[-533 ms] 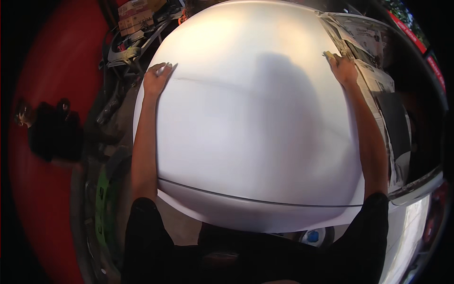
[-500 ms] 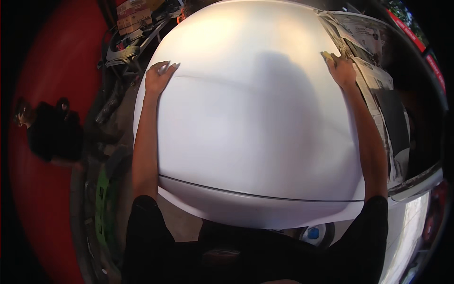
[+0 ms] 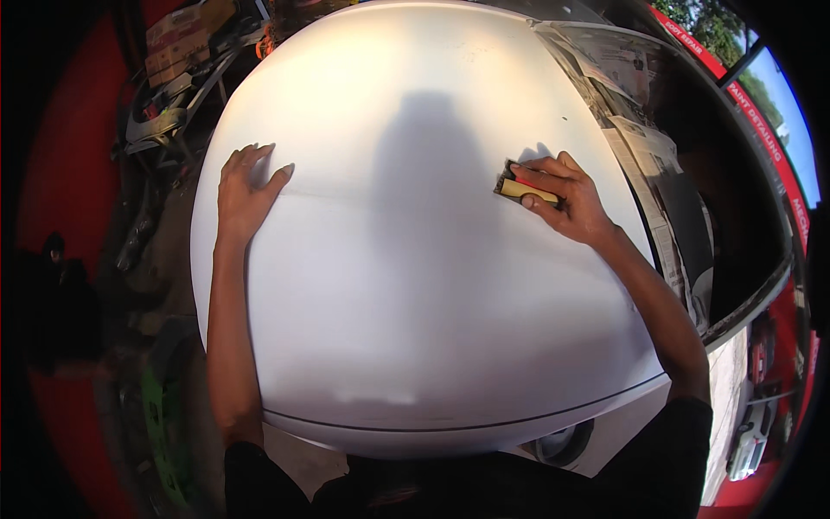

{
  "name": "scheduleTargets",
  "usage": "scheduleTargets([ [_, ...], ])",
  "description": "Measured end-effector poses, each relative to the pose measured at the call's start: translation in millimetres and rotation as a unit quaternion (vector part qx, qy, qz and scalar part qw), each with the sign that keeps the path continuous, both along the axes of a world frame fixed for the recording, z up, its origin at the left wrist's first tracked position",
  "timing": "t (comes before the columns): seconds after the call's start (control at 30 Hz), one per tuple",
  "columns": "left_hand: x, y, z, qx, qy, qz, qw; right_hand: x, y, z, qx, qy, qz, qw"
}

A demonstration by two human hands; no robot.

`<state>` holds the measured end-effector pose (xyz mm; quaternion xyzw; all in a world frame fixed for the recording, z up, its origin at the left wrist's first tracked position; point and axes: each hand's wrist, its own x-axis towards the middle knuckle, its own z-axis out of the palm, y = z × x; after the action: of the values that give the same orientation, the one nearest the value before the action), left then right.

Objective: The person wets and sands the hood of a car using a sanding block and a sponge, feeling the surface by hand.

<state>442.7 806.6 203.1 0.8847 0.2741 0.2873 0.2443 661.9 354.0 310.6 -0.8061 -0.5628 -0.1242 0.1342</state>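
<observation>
A smooth white car hood (image 3: 328, 277) spreads beneath both my hands. My right hand (image 3: 571, 195) grips a small sanding block (image 3: 529, 190), yellow with dark edges and a bit of red, between thumb and fingers. The block lies against the hood right of its middle. On the hood's left part rests my left hand (image 3: 246, 190), its fingers bent and the thumb apart, with nothing in it. A faint line runs across the surface from near my left thumb.
Newspaper sheets (image 3: 648, 156) cover the windshield area along the hood's right side. Beyond the left edge stand cardboard boxes (image 3: 177, 52), assorted parts and a green panel (image 3: 160, 415). A person in dark clothes (image 3: 60, 303) is at far left. Below the fender shows a wheel (image 3: 562, 443).
My right hand has moved from the hood's right edge toward its middle with the sanding block. My left hand now rests with its thumb further apart. The whole view has shifted.
</observation>
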Motion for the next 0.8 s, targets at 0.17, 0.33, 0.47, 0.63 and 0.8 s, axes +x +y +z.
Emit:
scheduleTargets([
  [0.17, 0, -8, 9, -0.033, -0.064, -0.036, 0.997, 147, 98, 9, 0.006, -0.009, -0.027, 1.000],
  [0.33, -15, 7, 6, -0.054, -0.085, -0.034, 0.994, 257, 219, 13, -0.014, -0.019, -0.214, 0.976],
  [0.47, 9, 18, -14, -0.021, -0.091, -0.029, 0.995, 274, 219, -5, -0.027, -0.138, -0.318, 0.937],
  [0.63, 13, 34, -23, 0.003, -0.102, -0.015, 0.995, 160, 202, -12, -0.055, -0.083, -0.286, 0.953],
  [0.8, 19, 42, -28, 0.045, -0.128, -0.024, 0.990, 61, 166, -29, 0.035, -0.118, -0.164, 0.979],
])
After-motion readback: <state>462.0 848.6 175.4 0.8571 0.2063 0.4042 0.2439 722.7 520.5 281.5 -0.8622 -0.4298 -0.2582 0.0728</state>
